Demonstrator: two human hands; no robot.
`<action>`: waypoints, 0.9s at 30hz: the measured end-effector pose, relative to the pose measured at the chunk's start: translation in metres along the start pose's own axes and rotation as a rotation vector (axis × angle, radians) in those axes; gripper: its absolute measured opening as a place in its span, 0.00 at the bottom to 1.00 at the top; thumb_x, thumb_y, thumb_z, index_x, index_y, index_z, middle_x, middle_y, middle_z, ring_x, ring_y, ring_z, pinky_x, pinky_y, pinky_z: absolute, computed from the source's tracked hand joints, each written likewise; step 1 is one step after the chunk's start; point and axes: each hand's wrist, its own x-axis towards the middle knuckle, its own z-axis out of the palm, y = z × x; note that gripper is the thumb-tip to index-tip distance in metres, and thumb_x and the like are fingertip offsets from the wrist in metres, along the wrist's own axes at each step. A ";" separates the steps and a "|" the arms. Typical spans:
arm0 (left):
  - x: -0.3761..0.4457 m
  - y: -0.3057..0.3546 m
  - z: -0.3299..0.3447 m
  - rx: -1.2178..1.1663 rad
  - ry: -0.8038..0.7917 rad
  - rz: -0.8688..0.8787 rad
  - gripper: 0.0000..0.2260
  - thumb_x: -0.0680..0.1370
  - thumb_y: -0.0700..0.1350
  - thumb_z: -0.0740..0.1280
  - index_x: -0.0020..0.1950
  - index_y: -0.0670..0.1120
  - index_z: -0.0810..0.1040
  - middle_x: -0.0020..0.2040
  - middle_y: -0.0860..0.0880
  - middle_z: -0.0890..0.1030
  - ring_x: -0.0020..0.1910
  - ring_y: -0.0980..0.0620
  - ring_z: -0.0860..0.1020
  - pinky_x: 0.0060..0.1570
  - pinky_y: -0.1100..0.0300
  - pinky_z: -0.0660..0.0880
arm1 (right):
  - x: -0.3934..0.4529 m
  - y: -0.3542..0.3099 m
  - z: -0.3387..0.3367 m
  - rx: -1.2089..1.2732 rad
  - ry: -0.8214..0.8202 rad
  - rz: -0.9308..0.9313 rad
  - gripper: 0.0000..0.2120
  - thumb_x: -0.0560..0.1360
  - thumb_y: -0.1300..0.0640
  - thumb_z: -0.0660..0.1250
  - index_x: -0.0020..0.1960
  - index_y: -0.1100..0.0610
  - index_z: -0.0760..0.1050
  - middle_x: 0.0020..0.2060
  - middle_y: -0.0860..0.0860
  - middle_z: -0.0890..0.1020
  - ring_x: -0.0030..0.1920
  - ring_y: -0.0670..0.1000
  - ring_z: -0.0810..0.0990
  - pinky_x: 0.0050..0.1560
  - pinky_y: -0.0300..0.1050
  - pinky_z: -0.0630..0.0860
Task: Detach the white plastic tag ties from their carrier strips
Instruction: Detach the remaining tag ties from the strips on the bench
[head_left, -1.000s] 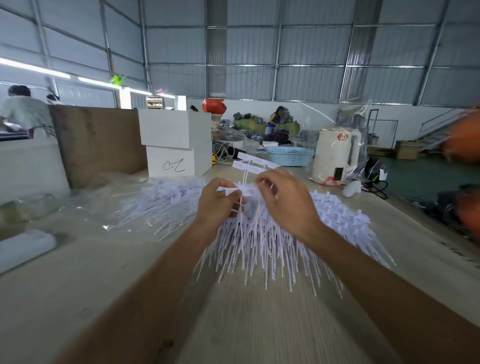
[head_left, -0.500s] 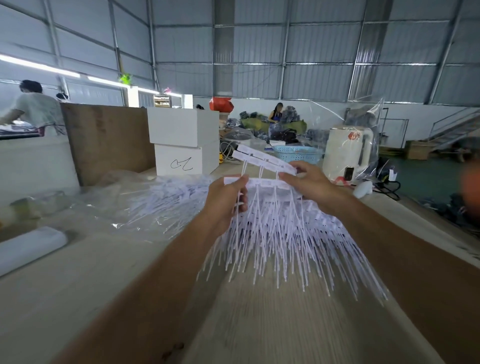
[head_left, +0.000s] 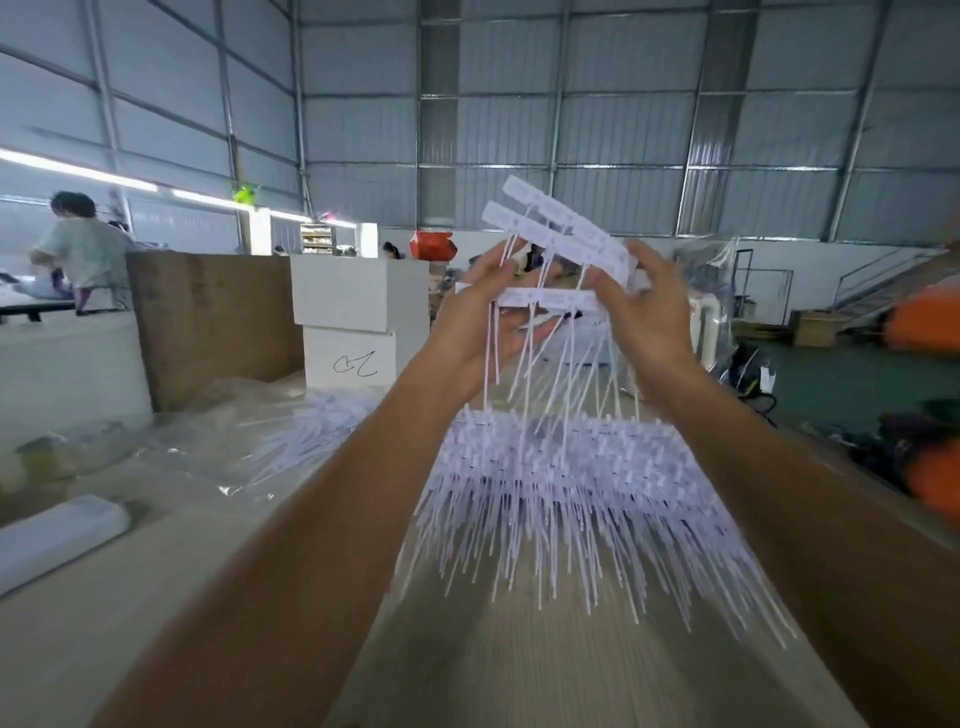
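Left hand (head_left: 475, 332) raised above the table, palm turned inward, fingers spread and only loosely bent, touching the near end of a white carrier strip (head_left: 550, 300) and the thin ties hanging past the palm. Right hand (head_left: 641, 317) raised opposite, fingers curled round the far ends of the strips, gripping them between thumb and fingertips. Three strips in all held between the two hands: the lowest roughly level, two more carrier strips (head_left: 558, 228) above it, slanting up and away to the left. White tag ties (head_left: 540, 358) dangling from these strips, tails pointing down toward the table.

Directly beneath, lying on the wooden table (head_left: 156, 597), a broad heap of tag ties (head_left: 566, 478) in rows, heads toward the far side, tails fanned toward the camera. Left of the heap, clear plastic wrapping (head_left: 218, 447) with more white ties on it. Beyond that, two stacked white boxes (head_left: 353, 322), the lower one marked with a black scribble, beside a brown board (head_left: 208, 322). At the near left edge, a white wrapped bundle (head_left: 57, 535). Far left, a person (head_left: 83, 249) at another bench. Behind the right hand, a white appliance (head_left: 711, 327), mostly hidden.
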 end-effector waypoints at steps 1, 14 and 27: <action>0.001 0.002 0.005 -0.032 -0.023 0.012 0.13 0.84 0.42 0.60 0.68 0.49 0.75 0.61 0.41 0.83 0.60 0.39 0.81 0.56 0.43 0.80 | 0.001 -0.011 -0.004 -0.051 0.037 -0.052 0.27 0.78 0.49 0.71 0.75 0.48 0.68 0.70 0.50 0.69 0.70 0.54 0.70 0.71 0.57 0.71; -0.051 -0.048 -0.071 0.087 0.563 -0.297 0.07 0.82 0.34 0.62 0.58 0.32 0.74 0.50 0.31 0.79 0.37 0.38 0.82 0.28 0.52 0.82 | -0.029 0.025 -0.010 -0.571 -0.453 -0.078 0.15 0.82 0.51 0.63 0.68 0.52 0.77 0.62 0.57 0.81 0.57 0.55 0.80 0.61 0.54 0.77; -0.056 -0.061 -0.102 1.841 0.514 -0.098 0.17 0.82 0.58 0.59 0.60 0.48 0.77 0.54 0.43 0.79 0.55 0.41 0.78 0.52 0.48 0.75 | -0.078 0.128 -0.036 -0.935 -0.567 -0.109 0.19 0.79 0.50 0.69 0.69 0.50 0.76 0.67 0.51 0.77 0.69 0.56 0.69 0.68 0.53 0.66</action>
